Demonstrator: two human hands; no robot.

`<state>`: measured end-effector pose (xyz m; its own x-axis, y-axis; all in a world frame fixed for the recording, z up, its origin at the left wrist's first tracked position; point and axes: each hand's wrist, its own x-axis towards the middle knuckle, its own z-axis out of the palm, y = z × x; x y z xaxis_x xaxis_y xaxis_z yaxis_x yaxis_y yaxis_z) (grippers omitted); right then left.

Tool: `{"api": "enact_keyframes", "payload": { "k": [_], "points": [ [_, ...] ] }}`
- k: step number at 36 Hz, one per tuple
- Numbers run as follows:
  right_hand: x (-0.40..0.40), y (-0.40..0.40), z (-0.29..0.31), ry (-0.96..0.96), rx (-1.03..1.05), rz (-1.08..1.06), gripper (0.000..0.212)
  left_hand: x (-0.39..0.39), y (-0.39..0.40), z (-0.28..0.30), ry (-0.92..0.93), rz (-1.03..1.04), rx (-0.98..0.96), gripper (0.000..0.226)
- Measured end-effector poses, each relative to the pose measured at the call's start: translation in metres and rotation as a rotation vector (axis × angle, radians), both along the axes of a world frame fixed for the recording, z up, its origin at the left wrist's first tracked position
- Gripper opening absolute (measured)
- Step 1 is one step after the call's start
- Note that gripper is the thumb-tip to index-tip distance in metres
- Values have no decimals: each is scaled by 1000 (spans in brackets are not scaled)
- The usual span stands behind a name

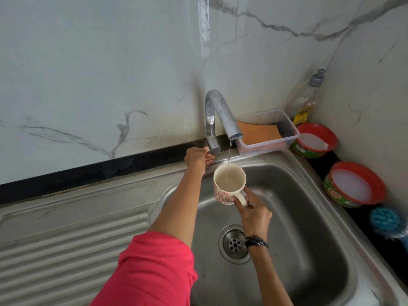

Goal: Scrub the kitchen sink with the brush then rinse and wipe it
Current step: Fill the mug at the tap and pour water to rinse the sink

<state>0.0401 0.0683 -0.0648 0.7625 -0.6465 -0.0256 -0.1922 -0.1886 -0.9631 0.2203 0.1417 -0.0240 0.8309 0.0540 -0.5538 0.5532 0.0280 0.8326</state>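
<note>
A steel sink (309, 217) fills the lower right, its drain (234, 244) in the middle of the basin. My right hand (254, 209) holds a white mug with red patterns (228, 184) by its handle over the basin. A thin stream of water falls from the chrome tap's spout (223, 115) into the mug. My left hand (198, 156) grips the tap's handle at its base, beside the back rim. A blue-bristled brush (387, 223) lies on the dark counter at the right edge, apart from both hands.
A clear plastic tub with an orange sponge (265, 133) sits on the sink's back rim. Two red-rimmed round soap tubs (315, 140) (353, 184) and a clear bottle (306, 98) stand in the right corner. A ribbed draining board (66, 250) lies to the left.
</note>
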Motion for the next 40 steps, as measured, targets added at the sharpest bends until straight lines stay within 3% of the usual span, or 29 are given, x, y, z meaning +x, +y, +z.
{"api": "enact_keyframes", "payload": {
  "k": [8, 13, 17, 23, 28, 33, 40],
  "points": [
    [2, 0, -3, -13, 13, -16, 43, 0, 1, 3, 22, -13, -11, 21],
    [2, -1, -2, -8, 14, -12, 44, -1, 0, 5, 27, -31, 8, 7],
    [1, -1, -3, 18, 29, 0, 43, -1, 1, 5, 23, -46, 19, 19],
    [0, 0, -7, 44, 38, -16, 44, 0, -1, 4, 8, -60, 62, 13],
    [0, 1, -6, 62, 51, 4, 46, 1, 3, 3, -2, -104, 34, 24],
    [1, 1, -6, 50, 34, 11, 42, 0, 4, 6, 14, -105, 19, 12],
    [2, 1, -7, 53, 37, 12, 42, 1, 4, 6, 15, -97, 24, 19]
  ]
}}
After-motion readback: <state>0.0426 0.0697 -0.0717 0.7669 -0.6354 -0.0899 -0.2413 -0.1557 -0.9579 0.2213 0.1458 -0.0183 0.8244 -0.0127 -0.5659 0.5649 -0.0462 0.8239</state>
